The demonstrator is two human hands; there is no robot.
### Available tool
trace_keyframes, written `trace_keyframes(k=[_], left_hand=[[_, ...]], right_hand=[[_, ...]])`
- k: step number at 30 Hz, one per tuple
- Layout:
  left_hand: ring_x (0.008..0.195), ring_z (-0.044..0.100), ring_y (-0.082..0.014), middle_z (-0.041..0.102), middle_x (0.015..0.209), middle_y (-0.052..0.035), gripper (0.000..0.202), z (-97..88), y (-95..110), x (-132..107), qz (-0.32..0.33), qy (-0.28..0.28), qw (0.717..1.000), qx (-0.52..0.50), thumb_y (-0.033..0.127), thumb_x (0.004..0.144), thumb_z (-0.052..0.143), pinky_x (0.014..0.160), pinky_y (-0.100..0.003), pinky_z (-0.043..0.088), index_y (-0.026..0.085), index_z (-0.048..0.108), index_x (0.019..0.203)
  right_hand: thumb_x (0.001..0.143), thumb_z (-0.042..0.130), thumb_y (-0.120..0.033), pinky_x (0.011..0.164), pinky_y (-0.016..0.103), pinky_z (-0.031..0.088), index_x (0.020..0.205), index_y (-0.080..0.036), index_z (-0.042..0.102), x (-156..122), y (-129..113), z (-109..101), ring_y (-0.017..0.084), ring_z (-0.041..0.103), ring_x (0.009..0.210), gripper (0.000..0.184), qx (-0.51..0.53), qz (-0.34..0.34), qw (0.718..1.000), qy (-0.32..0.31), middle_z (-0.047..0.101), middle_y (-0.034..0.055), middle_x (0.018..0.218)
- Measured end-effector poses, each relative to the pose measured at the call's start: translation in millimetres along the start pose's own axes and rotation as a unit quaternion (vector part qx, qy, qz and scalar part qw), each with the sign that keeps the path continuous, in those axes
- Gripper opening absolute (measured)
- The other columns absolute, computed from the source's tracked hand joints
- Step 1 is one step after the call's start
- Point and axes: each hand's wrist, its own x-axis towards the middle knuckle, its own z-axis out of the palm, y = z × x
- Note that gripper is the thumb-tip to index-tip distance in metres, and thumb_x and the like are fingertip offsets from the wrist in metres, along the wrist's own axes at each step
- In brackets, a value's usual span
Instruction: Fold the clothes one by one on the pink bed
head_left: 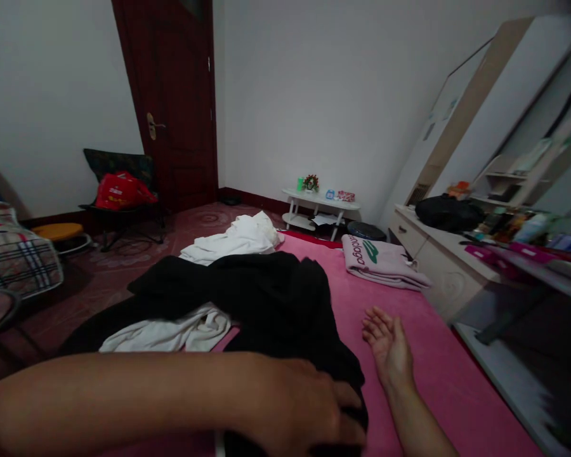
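left forearm [137, 390]: bare to the frame's edge, smooth, rounded | left hand [304, 406]: bare, broad-backed, blurred | right forearm [419, 416]: bare, smooth, tapering, slim-wristed | right hand [389, 348]: bare, slim-fingered

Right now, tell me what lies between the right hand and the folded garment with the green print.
The head view shows only pink cloth between the right hand and the folded garment.
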Motion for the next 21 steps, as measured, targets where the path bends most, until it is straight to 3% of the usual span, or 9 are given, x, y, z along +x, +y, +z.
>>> trace_keyframes(k=[2,5,7,10,12,14,17,19,21], left_hand=[[0.096,0.066,-0.0272,0.063,0.123,-0.0071,0.055,0.4,6.9,-15.1,0.002,-0.017,0.999,-0.031,0.022,0.078,0.065,0.072,-0.034,0.051,0.032,0.056,0.131],[0.106,0.062,-0.0249,0.065,0.119,-0.0074,0.047,-19.1,-7.0,-38.3,-0.064,0.054,0.994,-0.066,0.025,0.084,0.06,0.088,-0.031,0.047,0.028,0.056,0.131],[0.111,0.059,-0.0252,0.063,0.122,-0.0077,0.041,-32.0,-31.7,-55.1,-0.138,0.145,0.979,-0.041,0.027,0.086,0.059,0.095,-0.033,0.043,0.026,0.06,0.126],[0.12,0.051,-0.0304,0.056,0.132,-0.0082,0.051,-40.4,-76.9,-84.1,-0.242,0.273,0.931,0.004,0.03,0.076,0.069,0.103,-0.038,0.036,0.026,0.061,0.126],[0.117,0.052,-0.0321,0.059,0.128,-0.0088,0.06,-38.5,-97.8,-100.8,-0.304,0.29,0.907,0.014,0.032,0.068,0.076,0.1,-0.038,0.038,0.025,0.061,0.126],[0.095,0.062,-0.027,0.068,0.104,-0.0066,0.042,-31.1,-101.2,-108.9,-0.339,0.233,0.912,-0.002,0.032,0.071,0.073,0.083,-0.032,0.045,0.022,0.068,0.111],[0.063,0.058,-0.0153,0.063,0.07,-0.0002,0.012,-9.5,-71.5,-97.9,-0.302,0.141,0.94,-0.076,0.025,0.083,0.057,0.058,-0.023,0.041,0.019,0.067,0.079],[0.063,0.056,-0.0134,0.061,0.07,-0.0001,0.014,10.1,-40.0,-77.4,-0.234,0.138,0.956,-0.108,0.019,0.084,0.055,0.058,-0.022,0.04,0.018,0.063,0.073],[0.065,0.058,-0.014,0.062,0.072,-0.0021,0.012,29.4,-12.4,-53.0,-0.162,0.117,0.973,-0.119,0.016,0.084,0.055,0.057,-0.022,0.04,0.018,0.063,0.076]], right_hand=[[0.081,0.043,-0.067,0.063,0.031,0.051,0.106,-0.018,0.063,-3.7,-2.3,2.1,0.022,0.065,0.084,0.059,-0.021,-0.011,1.0,0.004,0.067,0.0128,0.11],[0.082,0.054,-0.056,0.071,0.031,0.05,0.108,-0.018,0.063,-25.1,-11.1,18.6,0.022,0.063,0.092,0.046,-0.111,-0.077,0.991,-0.015,0.066,0.011,0.113],[0.083,0.06,-0.044,0.079,0.032,0.049,0.104,-0.021,0.065,-50.7,-22.4,37.4,0.022,0.062,0.096,0.032,-0.185,-0.142,0.968,-0.091,0.066,0.0085,0.109],[0.085,0.058,-0.029,0.089,0.034,0.046,0.095,-0.024,0.068,-92.9,-39.4,66.5,0.022,0.059,0.102,0.014,-0.259,-0.242,0.899,-0.259,0.065,0.0057,0.107],[0.084,0.058,-0.024,0.089,0.035,0.047,0.098,-0.026,0.068,-111.8,-44.5,78.9,0.021,0.06,0.1,0.017,-0.279,-0.265,0.867,-0.317,0.063,0.0051,0.107],[0.083,0.06,-0.027,0.081,0.034,0.05,0.117,-0.026,0.059,-118.0,-44.0,83.5,0.018,0.062,0.087,0.034,-0.27,-0.216,0.886,-0.309,0.063,0.0057,0.107],[0.084,0.058,-0.044,0.066,0.034,0.053,0.144,-0.024,0.027,-111.2,-39.9,81.8,0.018,0.065,0.074,0.071,-0.184,-0.047,0.946,-0.261,0.062,0.0082,0.107],[0.083,0.057,-0.052,0.064,0.034,0.055,0.148,-0.025,0.017,-106.7,-39.3,81.4,0.021,0.067,0.082,0.081,-0.115,0.059,0.961,-0.246,0.062,0.0098,0.112],[0.077,0.065,-0.048,0.071,0.034,0.055,0.145,-0.026,0.025,-106.6,-41.6,83.2,0.023,0.066,0.095,0.082,-0.065,0.111,0.963,-0.235,0.062,0.0095,0.117]])
